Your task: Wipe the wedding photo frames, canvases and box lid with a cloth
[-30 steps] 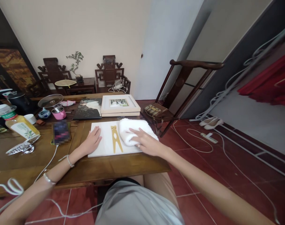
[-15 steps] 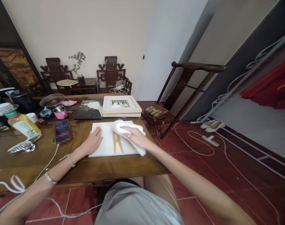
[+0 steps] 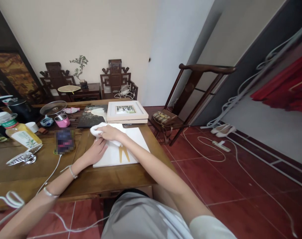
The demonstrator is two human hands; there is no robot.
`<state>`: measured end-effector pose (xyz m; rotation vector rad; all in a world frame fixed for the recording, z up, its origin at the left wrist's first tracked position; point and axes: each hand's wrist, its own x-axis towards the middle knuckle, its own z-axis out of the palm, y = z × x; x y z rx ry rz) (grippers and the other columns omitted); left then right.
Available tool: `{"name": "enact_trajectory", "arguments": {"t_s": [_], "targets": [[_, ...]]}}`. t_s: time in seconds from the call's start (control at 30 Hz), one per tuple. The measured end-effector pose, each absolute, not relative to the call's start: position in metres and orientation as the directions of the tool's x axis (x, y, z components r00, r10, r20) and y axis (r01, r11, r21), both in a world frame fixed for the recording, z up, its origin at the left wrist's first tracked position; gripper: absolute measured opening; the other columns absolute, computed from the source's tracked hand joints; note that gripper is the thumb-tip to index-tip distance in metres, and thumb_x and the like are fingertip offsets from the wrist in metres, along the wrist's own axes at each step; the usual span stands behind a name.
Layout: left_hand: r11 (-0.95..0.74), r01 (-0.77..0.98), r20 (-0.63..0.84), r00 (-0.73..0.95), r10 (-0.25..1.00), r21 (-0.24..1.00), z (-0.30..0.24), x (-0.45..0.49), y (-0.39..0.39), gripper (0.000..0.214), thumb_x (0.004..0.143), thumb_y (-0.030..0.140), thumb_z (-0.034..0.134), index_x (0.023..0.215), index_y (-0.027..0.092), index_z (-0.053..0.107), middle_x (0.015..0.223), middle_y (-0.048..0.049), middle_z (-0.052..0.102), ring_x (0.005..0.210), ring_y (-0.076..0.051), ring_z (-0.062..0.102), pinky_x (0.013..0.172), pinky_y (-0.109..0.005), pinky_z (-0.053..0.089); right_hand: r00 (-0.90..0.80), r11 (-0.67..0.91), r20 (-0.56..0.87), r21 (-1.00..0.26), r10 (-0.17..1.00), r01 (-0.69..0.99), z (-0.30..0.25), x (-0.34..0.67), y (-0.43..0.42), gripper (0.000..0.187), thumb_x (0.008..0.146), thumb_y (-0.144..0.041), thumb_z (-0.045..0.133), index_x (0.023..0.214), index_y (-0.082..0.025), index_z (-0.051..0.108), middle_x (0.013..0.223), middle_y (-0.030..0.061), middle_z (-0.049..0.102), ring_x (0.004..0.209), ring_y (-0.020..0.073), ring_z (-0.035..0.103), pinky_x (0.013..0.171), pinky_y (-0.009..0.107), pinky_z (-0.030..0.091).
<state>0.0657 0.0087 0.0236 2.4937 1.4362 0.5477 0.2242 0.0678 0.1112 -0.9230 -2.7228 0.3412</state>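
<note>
A white square panel (image 3: 136,139) with a gold clip-shaped figure (image 3: 123,154) on it lies on the wooden table (image 3: 66,179) in front of me. My right hand (image 3: 110,132) is closed on a white cloth (image 3: 97,129) and presses it on the panel's far left corner. My left hand (image 3: 97,151) lies flat and open on the panel's left edge, just below the right hand. The right forearm crosses over the panel and hides part of the gold figure.
Behind the panel lie a white picture frame (image 3: 127,111) and a dark print (image 3: 93,116). To the left are a phone (image 3: 64,141), a pink cup (image 3: 62,120), a yellow bottle (image 3: 19,134) and white cables (image 3: 14,199). A dark wooden chair (image 3: 188,96) stands at right on red tiles.
My right hand has swept the cloth leftward across the panel, from its right side to its far left corner. My left hand has stayed on the left edge.
</note>
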Motion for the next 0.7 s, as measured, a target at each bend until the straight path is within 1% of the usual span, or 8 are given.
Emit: {"name": "enact_trajectory", "arguments": {"t_s": [0.07, 0.13, 0.23, 0.4, 0.5, 0.57, 0.6, 0.7], "targets": [[-0.484, 0.795, 0.184, 0.449, 0.875, 0.366, 0.023, 0.065, 0.009, 0.055, 0.099, 0.04, 0.027, 0.148, 0.013, 0.032, 0.156, -0.0171, 0.029, 0.146, -0.031, 0.019, 0.118, -0.054, 0.013, -0.749, 0.752, 0.162, -0.318, 0.643, 0.577, 0.11, 0.234, 0.071, 0.034, 0.094, -0.034, 0.055, 0.123, -0.016, 0.057, 0.125, 0.0089, 0.058, 0.108, 0.0253, 0.059, 0.09, 0.044, 0.051], [-0.458, 0.811, 0.144, 0.436, 0.888, 0.365, 0.022, 0.064, 0.009, 0.058, 0.099, 0.041, 0.025, 0.149, 0.011, 0.027, 0.159, -0.0178, 0.021, 0.148, -0.031, 0.015, 0.118, -0.053, 0.014, -0.734, 0.732, 0.152, -0.342, 0.662, 0.59, 0.109, 0.252, 0.076, 0.031, 0.096, -0.024, 0.048, 0.124, -0.015, 0.06, 0.13, 0.0083, 0.06, 0.116, 0.0259, 0.056, 0.098, 0.039, 0.046], [-0.427, 0.832, 0.095, 0.422, 0.902, 0.354, 0.021, 0.063, 0.009, 0.061, 0.099, 0.043, 0.023, 0.149, 0.008, 0.027, 0.16, -0.0187, 0.017, 0.148, -0.03, 0.011, 0.118, -0.053, 0.014, -0.695, 0.683, 0.115, -0.354, 0.71, 0.64, 0.106, 0.289, 0.081, 0.04, 0.09, -0.012, 0.044, 0.126, -0.013, 0.061, 0.133, 0.0094, 0.06, 0.121, 0.0257, 0.054, 0.101, 0.035, 0.041], [-0.451, 0.82, 0.119, 0.439, 0.891, 0.352, 0.02, 0.062, 0.009, 0.06, 0.1, 0.045, 0.024, 0.148, 0.01, 0.029, 0.159, -0.0181, 0.02, 0.148, -0.03, 0.014, 0.118, -0.053, 0.015, -0.603, 0.601, 0.121, -0.356, 0.789, 0.715, 0.096, 0.351, 0.073, 0.045, 0.086, -0.01, 0.043, 0.128, -0.012, 0.06, 0.133, 0.0121, 0.059, 0.122, 0.0277, 0.054, 0.104, 0.039, 0.038], [-0.453, 0.819, 0.129, 0.436, 0.89, 0.353, 0.02, 0.062, 0.008, 0.06, 0.1, 0.044, 0.024, 0.148, 0.009, 0.029, 0.159, -0.0185, 0.02, 0.147, -0.03, 0.015, 0.119, -0.052, 0.015, -0.576, 0.584, 0.145, -0.368, 0.805, 0.724, 0.087, 0.374, 0.057, 0.044, 0.088, -0.011, 0.041, 0.127, -0.014, 0.06, 0.126, 0.0119, 0.064, 0.116, 0.0284, 0.058, 0.1, 0.042, 0.041], [-0.448, 0.82, 0.127, 0.433, 0.893, 0.356, 0.02, 0.063, 0.008, 0.061, 0.1, 0.045, 0.023, 0.148, 0.009, 0.03, 0.159, -0.0187, 0.021, 0.148, -0.03, 0.015, 0.119, -0.052, 0.016, -0.583, 0.601, 0.171, -0.36, 0.794, 0.713, 0.08, 0.382, 0.037, 0.045, 0.086, -0.009, 0.04, 0.126, -0.015, 0.06, 0.124, 0.0121, 0.065, 0.117, 0.029, 0.057, 0.101, 0.047, 0.04], [-0.448, 0.819, 0.126, 0.433, 0.893, 0.358, 0.02, 0.063, 0.008, 0.061, 0.1, 0.045, 0.023, 0.148, 0.009, 0.03, 0.158, -0.0189, 0.021, 0.148, -0.03, 0.014, 0.119, -0.052, 0.016, -0.597, 0.62, 0.183, -0.344, 0.781, 0.706, 0.077, 0.385, 0.025, 0.046, 0.083, -0.006, 0.041, 0.124, -0.015, 0.06, 0.126, 0.0127, 0.064, 0.122, 0.0295, 0.054, 0.104, 0.051, 0.037], [-0.447, 0.817, 0.124, 0.433, 0.893, 0.363, 0.021, 0.065, 0.007, 0.061, 0.099, 0.045, 0.023, 0.147, 0.008, 0.031, 0.158, -0.0198, 0.022, 0.148, -0.03, 0.014, 0.118, -0.053, 0.015, -0.684, 0.69, 0.145, -0.303, 0.715, 0.657, 0.074, 0.393, -0.022, 0.052, 0.076, 0.0, 0.04, 0.121, -0.017, 0.059, 0.136, 0.0135, 0.056, 0.14, 0.0273, 0.033, 0.113, 0.056, 0.023]]}}
